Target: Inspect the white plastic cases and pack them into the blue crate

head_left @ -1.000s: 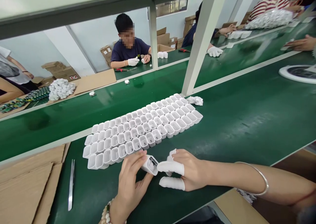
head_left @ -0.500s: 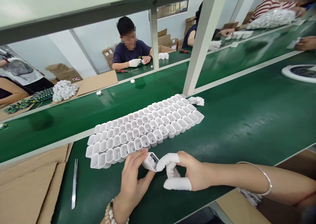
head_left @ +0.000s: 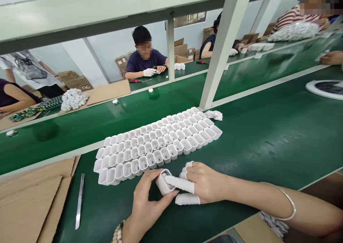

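My left hand (head_left: 150, 202) grips a white plastic case (head_left: 162, 186) between thumb and fingers, its open end tilted toward the right. Something dark shows just inside the rim. White finger cots cover the fingertips of my right hand (head_left: 199, 184). Its index finger reaches into the mouth of the case, while the thumb stays apart below and the other fingers are partly curled behind; it grips nothing. Just beyond both hands stand rows of similar white cases (head_left: 158, 139), open side up, some with a small dark mark inside.
Metal tweezers (head_left: 79, 202) lie left of my hands, beside cardboard sheets (head_left: 25, 200). A crumpled white cloth (head_left: 214, 115) sits behind the rows. A slanted post (head_left: 225, 46) rises from the bench. Across the green belt (head_left: 88, 123), which carries small parts, a person (head_left: 146, 59) handles a piece.
My right index finger has straightened and gone into the case's opening. The left hand has tipped the case slightly. Small parts on the belt have shifted right.
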